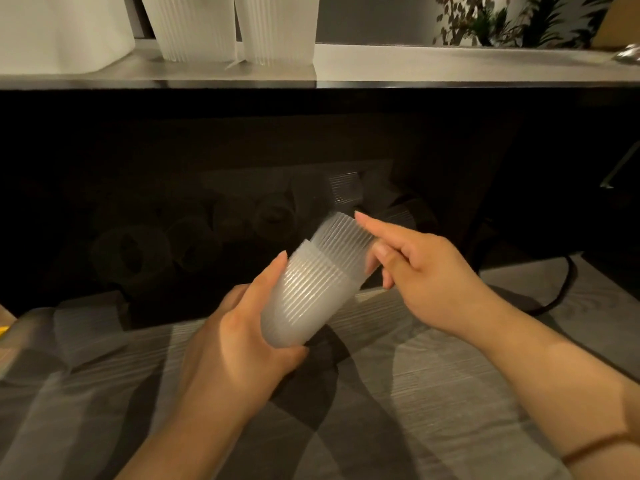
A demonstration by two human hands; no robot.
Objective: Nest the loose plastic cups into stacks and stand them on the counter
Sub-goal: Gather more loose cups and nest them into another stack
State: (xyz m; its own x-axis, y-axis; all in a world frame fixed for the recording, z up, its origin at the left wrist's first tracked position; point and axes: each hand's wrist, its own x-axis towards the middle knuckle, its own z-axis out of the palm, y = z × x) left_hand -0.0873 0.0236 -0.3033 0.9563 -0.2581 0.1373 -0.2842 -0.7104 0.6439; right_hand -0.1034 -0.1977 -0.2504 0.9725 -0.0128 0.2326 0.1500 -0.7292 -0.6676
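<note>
My left hand [239, 344] grips a short stack of ribbed translucent cups [304, 299], tilted with its mouth up and to the right. A further cup [343, 242] sits partly inside that stack. My right hand [422, 271] holds this cup at its far end, index finger stretched along its rim and the other fingers curled behind it. Two taller cup stacks, one [197, 26] beside the other [278, 26], stand upside down on the counter [450, 67] at the top. Several loose cups [273, 213] lie in a dark bin [242, 174] below the counter, dimly lit.
A white container [59, 32] stands at the counter's left end and plants [502, 22] at its right. A black cable [554, 296] runs across the grey wood-grain floor [415, 393] on the right. Something shiny [628, 53] lies at the counter's far right.
</note>
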